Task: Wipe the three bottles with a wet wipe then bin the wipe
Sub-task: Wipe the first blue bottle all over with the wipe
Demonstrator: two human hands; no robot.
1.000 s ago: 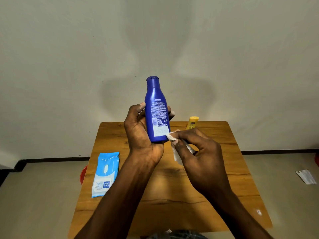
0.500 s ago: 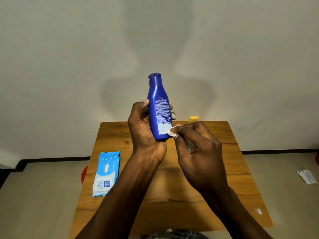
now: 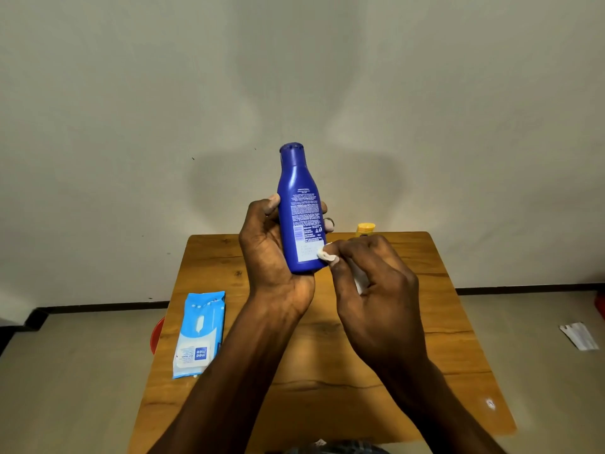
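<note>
So the blue bottle [image 3: 301, 211] was up in the air above the far half of the wooden table [image 3: 327, 355], pretty much upright with its cap on top and the back label facing us. Our left hand [image 3: 271, 253] had its fingers and thumb wrapped round the lower body of it, holding firm. Our right hand [image 3: 373, 286] had the wet wipe [image 3: 327, 256] bunched up and pinched at the fingertips, pressed against the bottom right edge of the label, with a bit more of the wipe showing under the palm. We'd say this was mid-wipe on one of the three bottles, so the task wasn't far along, though we honestly couldn't tell whether this was the first bottle or not. Next move probably needed the bottle turned in the left hand so the wipe could reach the far side and the neck, without loosening the hold too much since a damp bottle could get slippery. Behind our right hand a yellow bottle [image 3: 365, 229] stood at the far edge of the table, mostly hidden; a third bottle wasn't visible at all. The wipes pack [image 3: 199, 332] lay flat at the left edge, and something red [image 3: 157, 335] peeked out below that edge, maybe the bin, hard to say. A scrap of paper [image 3: 579, 335] sat on the floor off to the right. Nothing really blocked the wiping.
</note>
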